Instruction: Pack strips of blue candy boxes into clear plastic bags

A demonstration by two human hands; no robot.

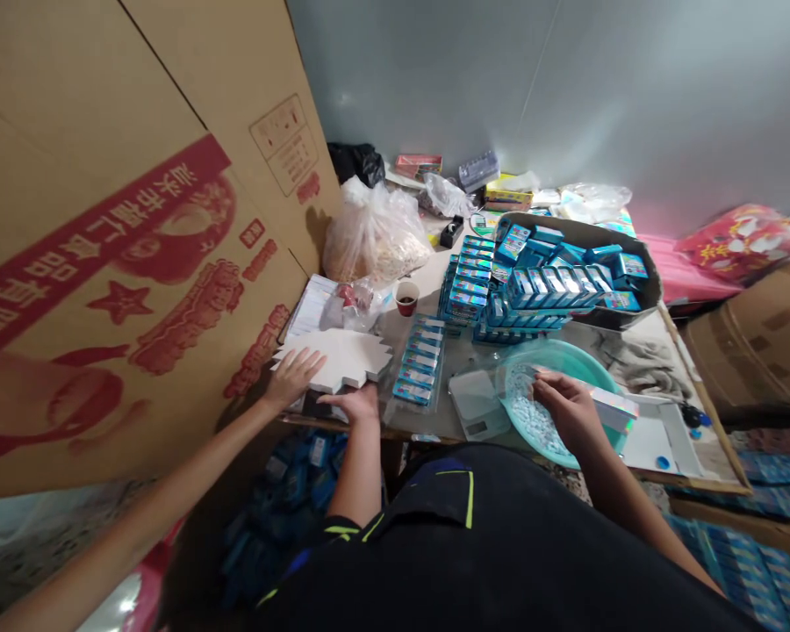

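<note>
My left hand (357, 404) is palm up beneath a stack of white zigzag-edged cards (346, 355), thumb out to the left and fingers hidden under it. Another person's hand (296, 376), reaching in from the left, lies flat on the same stack. My right hand (566, 405) is over a turquoise basin (599, 373) of small pale pieces (533, 420), fingertips pinched together. What they hold, if anything, I cannot make out. Just right of this hand, a white box with a shiny edge (614, 409) lies across the basin's rim.
A row of blue packets (420, 362) lies between my hands, beside a pale flat device (479, 405). Behind are a paper cup of dark liquid (406, 300), a bulging plastic bag (375, 233) and a carton of blue boxes (655, 285). A large cardboard box (171, 79) walls the left.
</note>
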